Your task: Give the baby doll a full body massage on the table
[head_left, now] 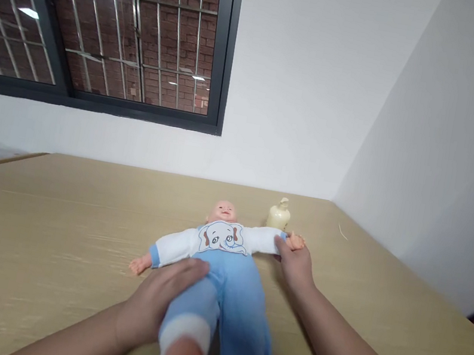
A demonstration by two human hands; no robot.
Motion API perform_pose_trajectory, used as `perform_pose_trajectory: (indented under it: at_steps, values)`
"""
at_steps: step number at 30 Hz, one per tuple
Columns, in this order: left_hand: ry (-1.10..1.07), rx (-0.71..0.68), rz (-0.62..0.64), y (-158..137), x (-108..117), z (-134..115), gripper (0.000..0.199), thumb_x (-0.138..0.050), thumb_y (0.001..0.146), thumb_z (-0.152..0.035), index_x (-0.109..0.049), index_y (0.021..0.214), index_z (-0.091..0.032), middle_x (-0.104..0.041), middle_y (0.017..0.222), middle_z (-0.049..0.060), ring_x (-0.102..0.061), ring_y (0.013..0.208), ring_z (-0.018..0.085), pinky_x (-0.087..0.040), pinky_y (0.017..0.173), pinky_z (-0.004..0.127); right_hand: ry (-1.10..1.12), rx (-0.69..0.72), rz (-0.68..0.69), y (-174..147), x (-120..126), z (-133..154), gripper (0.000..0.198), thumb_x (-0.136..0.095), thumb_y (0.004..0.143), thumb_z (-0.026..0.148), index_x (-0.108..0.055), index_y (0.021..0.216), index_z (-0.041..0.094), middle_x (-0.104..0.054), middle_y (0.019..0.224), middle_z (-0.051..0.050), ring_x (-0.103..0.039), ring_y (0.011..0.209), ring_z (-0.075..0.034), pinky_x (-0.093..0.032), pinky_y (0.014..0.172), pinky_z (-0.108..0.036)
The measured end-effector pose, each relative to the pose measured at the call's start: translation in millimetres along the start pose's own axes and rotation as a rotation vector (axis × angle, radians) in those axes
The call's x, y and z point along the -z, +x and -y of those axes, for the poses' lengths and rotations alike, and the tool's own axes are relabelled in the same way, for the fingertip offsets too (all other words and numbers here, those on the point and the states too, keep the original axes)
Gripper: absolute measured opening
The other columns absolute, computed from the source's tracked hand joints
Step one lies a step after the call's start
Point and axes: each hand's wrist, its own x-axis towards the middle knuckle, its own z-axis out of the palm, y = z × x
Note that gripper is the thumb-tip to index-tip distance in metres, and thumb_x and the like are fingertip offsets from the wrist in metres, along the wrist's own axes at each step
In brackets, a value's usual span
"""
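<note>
A baby doll lies on its back on the wooden table, head away from me and legs toward me. It wears a white top with an elephant print and light blue trousers. My left hand is wrapped over the doll's thigh on the left, with part of the fingers hidden from view. At the right, my right hand grips the blue cuff of the doll's outstretched sleeve, thumb on top. The doll's other arm reaches out to the left, untouched. One trouser leg ends in a white cuff with a bare leg showing.
Beyond the doll's right-side arm stands a cream pump bottle. A thin pale strand lies farther right on the table. White walls border the table behind and at the right; a barred window is at upper left.
</note>
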Motion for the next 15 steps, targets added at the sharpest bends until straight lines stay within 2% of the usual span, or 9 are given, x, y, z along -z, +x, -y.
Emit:
perform_pose_trajectory:
  at_steps: [2, 4, 7, 10, 12, 15]
  values:
    - [-0.148, 0.150, -0.064, 4.1, -2.2, 5.0, 0.077, -0.079, 0.076, -0.034, -0.046, 0.146, -0.034, -0.059, 0.138, 0.010, -0.057, 0.126, 0.033, -0.048, 0.105, 0.046, -0.148, 0.097, -0.092, -5.5, -4.3, 7.4, 0.034, -0.070, 0.078, 0.048, -0.061, 0.096, 0.020, -0.066, 0.094, -0.006, -0.062, 0.100, -0.029, -0.051, 0.095, -0.048]
    - [-0.316, 0.294, -0.086, 9.6, -6.4, 10.2, 0.063, -0.078, 0.077, -0.032, -0.058, 0.137, -0.033, -0.061, 0.135, 0.010, -0.057, 0.124, 0.034, -0.046, 0.106, 0.049, -0.158, 0.178, -0.063, -15.4, -11.6, 16.0, 0.043, -0.069, 0.081, 0.047, -0.058, 0.113, 0.020, -0.066, 0.107, -0.009, -0.062, 0.106, -0.029, -0.049, 0.099, -0.047]
    - [-0.618, 0.517, -0.095, 15.8, -15.3, 18.8, 0.040, -0.075, 0.080, -0.031, -0.072, 0.119, -0.027, -0.066, 0.126, 0.011, -0.062, 0.114, 0.033, -0.047, 0.104, 0.050, -0.208, 0.336, 0.175, -32.8, -22.9, 27.2, 0.059, -0.066, 0.086, 0.043, -0.046, 0.139, 0.025, -0.060, 0.133, -0.011, -0.058, 0.121, -0.029, -0.045, 0.106, -0.046]
    - [-0.875, 0.711, -0.098, 18.2, -23.8, 27.7, 0.035, -0.077, 0.075, -0.030, -0.076, 0.109, -0.021, -0.070, 0.119, 0.012, -0.066, 0.107, 0.033, -0.050, 0.099, 0.048, -0.439, 0.545, 0.441, -43.3, -28.5, 33.8, 0.069, -0.063, 0.088, 0.044, -0.037, 0.150, 0.029, -0.039, 0.157, -0.009, -0.036, 0.144, -0.032, -0.030, 0.118, -0.053]
    - [-0.972, 0.777, -0.081, 19.2, -27.1, 31.8, 0.035, -0.078, 0.074, -0.031, -0.076, 0.106, -0.018, -0.072, 0.115, 0.012, -0.067, 0.103, 0.034, -0.052, 0.095, 0.048, -0.546, 0.622, 0.542, -45.0, -28.9, 36.1, 0.067, -0.060, 0.090, 0.045, -0.036, 0.152, 0.031, -0.028, 0.162, -0.006, -0.023, 0.150, -0.033, -0.023, 0.120, -0.056]
    - [-0.970, 0.762, -0.067, 21.7, -27.4, 31.7, 0.038, -0.078, 0.073, -0.034, -0.075, 0.107, -0.018, -0.070, 0.120, 0.013, -0.065, 0.108, 0.036, -0.051, 0.096, 0.049, -0.597, 0.627, 0.588, -44.4, -27.4, 36.7, 0.064, -0.057, 0.092, 0.045, -0.037, 0.152, 0.032, -0.026, 0.163, -0.005, -0.019, 0.151, -0.033, -0.021, 0.121, -0.057]
